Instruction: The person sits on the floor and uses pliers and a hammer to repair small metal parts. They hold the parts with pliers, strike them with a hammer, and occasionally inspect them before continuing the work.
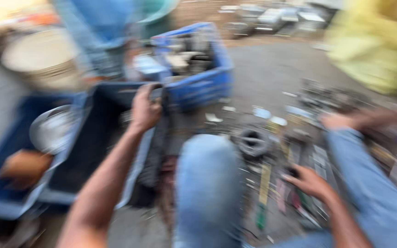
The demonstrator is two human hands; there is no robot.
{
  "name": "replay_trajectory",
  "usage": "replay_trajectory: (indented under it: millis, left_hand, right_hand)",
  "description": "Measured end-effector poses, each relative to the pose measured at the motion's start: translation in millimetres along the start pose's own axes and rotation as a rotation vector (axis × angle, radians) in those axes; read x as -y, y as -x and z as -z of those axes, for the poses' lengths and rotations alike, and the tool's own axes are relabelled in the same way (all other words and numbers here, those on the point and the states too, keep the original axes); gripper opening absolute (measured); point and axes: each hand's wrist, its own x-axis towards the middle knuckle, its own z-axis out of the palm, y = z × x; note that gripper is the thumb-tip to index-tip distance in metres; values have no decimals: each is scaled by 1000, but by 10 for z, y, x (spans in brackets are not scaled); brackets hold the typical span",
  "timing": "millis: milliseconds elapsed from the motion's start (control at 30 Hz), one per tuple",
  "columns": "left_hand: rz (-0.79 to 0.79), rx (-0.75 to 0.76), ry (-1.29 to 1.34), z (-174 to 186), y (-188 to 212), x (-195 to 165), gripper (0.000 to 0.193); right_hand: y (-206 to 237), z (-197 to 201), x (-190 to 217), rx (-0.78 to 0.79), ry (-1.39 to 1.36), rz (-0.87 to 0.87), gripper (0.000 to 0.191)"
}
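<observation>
Dark blue crate point(93, 151) sits on the ground left of the person's knee, left hand point(145, 110) curled tight over its far rim as if steadying it, while the right hand point(311, 181) rests half-open, empty, among scattered tools point(272, 188).

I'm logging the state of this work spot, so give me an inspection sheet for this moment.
Surface: bare ground, grey; the picture is motion-blurred.
Job's things: dark crate, its far rim gripped by the left hand; flat tools and strips on the ground under the right hand.
Clutter: blue crate of metal parts, round ring part, metal bowl, scattered scraps.
Grippers: left closed on the crate rim; right spread over the tools, grip unclear.
Cables: nothing seen.
Surroundings: other people's hands at left and right.
</observation>
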Motion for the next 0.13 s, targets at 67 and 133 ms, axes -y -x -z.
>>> replay_trajectory:
  millis: [67,133]
  left_hand:
    - [347,-79,-3,148,96,285,38]
    - [542,-178,28,378,255,620,35]
  right_hand:
    - [-168,-37,-138,4,-37,19,62]
    - [-259,-25,-318,21,-5,56,60]
